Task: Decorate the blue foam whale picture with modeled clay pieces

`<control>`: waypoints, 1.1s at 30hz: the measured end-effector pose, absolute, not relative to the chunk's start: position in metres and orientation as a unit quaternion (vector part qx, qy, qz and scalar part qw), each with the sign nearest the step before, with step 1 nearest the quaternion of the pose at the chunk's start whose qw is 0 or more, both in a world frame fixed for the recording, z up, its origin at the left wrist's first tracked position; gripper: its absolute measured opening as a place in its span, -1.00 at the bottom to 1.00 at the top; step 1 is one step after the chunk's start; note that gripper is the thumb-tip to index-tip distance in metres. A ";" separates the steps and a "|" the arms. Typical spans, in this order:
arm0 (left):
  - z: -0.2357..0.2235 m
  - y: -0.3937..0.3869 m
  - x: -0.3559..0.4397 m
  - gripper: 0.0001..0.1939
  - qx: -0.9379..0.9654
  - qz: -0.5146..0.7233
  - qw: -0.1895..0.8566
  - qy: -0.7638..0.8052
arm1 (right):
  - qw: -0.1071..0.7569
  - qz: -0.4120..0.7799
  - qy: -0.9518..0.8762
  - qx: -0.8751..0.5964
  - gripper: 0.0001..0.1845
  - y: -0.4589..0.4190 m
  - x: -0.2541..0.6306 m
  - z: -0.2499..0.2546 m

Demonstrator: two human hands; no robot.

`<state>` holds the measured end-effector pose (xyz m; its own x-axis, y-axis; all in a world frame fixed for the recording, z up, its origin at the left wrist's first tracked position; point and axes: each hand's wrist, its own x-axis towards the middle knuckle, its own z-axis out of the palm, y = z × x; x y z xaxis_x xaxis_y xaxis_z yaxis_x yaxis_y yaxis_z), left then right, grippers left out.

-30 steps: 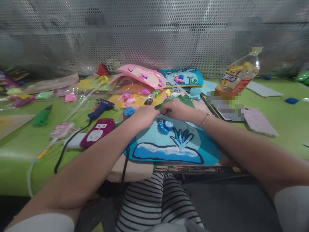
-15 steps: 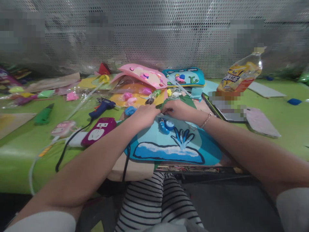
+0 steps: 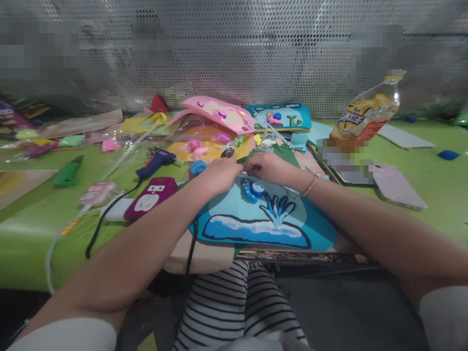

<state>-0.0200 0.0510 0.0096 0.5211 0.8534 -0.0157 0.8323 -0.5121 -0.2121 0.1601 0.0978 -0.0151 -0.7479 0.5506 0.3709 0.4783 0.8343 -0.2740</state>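
Both hands meet over the far part of a blue foam sheet [image 3: 318, 222] painted with a pond and a plant. My left hand [image 3: 225, 174] has its fingers curled in a pinch, close against the other hand's fingertips. My right hand [image 3: 268, 167] is also pinched, wearing a bracelet at the wrist. Whatever lies between the fingertips is too small to make out. Just below them a blue clay snail [image 3: 251, 190] with a rounded shell rests on the sheet. Left of my left hand lies a lump of blue clay [image 3: 198, 168] in plastic.
A dark blue glue gun [image 3: 155, 163] and a purple power strip [image 3: 150, 199] with cables lie left. Behind stand a pink foam piece [image 3: 215, 114] and a decorated blue pouch [image 3: 281, 117]. A bottle [image 3: 365, 112] and a phone [image 3: 398, 185] are right.
Hardly anything differs. Both hands keep their pinch in the same place, and the view has shifted very slightly.
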 end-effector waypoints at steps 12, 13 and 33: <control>0.010 0.052 -0.022 -0.66 -0.858 0.043 0.101 -0.501 | 0.243 0.121 -0.914 -0.302 -0.85 0.094 0.155 -0.020; 0.010 0.051 -0.022 -0.66 -0.858 0.040 0.101 -0.502 | 0.246 0.127 -0.913 -0.300 -0.85 0.094 0.154 -0.020; 0.009 0.058 -0.020 -0.73 -0.864 -0.046 0.036 -0.500 | 0.252 0.077 -0.926 -0.272 -0.88 0.105 0.165 -0.018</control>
